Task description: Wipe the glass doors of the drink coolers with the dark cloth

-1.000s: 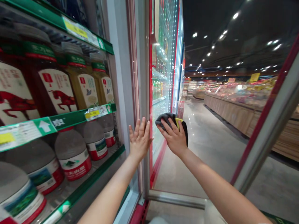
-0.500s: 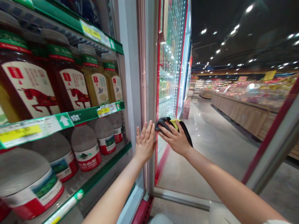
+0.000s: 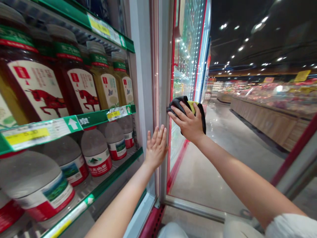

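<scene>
My right hand (image 3: 189, 122) presses a folded dark grey and yellow cloth (image 3: 180, 103) to the glass door (image 3: 213, 172), beside its hinge-side frame. The fingers lie over the cloth and hold it from behind. My left hand (image 3: 156, 147) rests flat with fingers stretched out against the metal door frame (image 3: 162, 99), lower and left of the cloth; nothing is in it. On the left is the open fridge, with tea bottles (image 3: 80, 87) on one shelf and clear water bottles (image 3: 96, 152) with red and white labels below.
Green shelf edges with price tags (image 3: 27, 135) run close to my left forearm. A red sill (image 3: 152, 221) lies at the bottom of the fridge. Through the glass show a lit neighbouring fridge (image 3: 189, 56), a shiny floor and a wooden display counter (image 3: 267, 122).
My right hand has moved up along the glass with the cloth. My left hand stays against the frame, and the view has shifted slightly.
</scene>
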The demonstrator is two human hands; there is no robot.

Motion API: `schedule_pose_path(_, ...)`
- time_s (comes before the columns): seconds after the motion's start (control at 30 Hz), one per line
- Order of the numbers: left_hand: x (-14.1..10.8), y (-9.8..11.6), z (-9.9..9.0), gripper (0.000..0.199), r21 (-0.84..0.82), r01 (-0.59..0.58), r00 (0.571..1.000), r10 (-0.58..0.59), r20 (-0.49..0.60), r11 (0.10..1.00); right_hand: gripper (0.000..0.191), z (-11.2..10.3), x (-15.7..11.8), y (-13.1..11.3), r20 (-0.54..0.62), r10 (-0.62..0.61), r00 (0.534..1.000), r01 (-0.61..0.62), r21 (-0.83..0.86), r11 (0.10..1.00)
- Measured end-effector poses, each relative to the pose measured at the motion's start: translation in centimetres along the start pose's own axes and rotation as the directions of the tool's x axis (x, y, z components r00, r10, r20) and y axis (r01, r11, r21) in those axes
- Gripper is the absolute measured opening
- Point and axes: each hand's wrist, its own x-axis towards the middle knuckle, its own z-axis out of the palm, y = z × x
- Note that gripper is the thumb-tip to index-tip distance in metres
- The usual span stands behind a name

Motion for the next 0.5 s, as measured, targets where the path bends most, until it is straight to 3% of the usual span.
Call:
schedule_pose_path(0.13,-0.8,0.3,0.6,0.089,-0.022,-0.002,1.000,0.002,-0.014,1.000,0.045,0.4,-3.9,-0.9,0.068,-0.097,0.993,0.097,0.009,0.995)
schedule_pose_path(0.27,-2.3,1.2,1.2,0.088,-0.060,0.007,1.000,-0.008,-0.018,0.998,0.047,1.2,-8.6,-2.9,0.180,-0.120,0.976,0.106,0.083,0.991)
schedule_pose_path(0.37,-3.6,1.7,1.7,0.086,-0.066,0.016,1.000,-0.016,-0.001,0.998,0.041,1.5,-12.0,-4.2,0.213,-0.234,0.949,0.220,0.085,0.972)
schedule_pose_path(0.5,-4.4,2.0,1.8,0.085,-0.065,0.006,0.999,-0.003,0.053,0.998,0.036,1.2,-12.8,-3.7,0.171,-0.405,0.898,0.389,0.121,0.913)
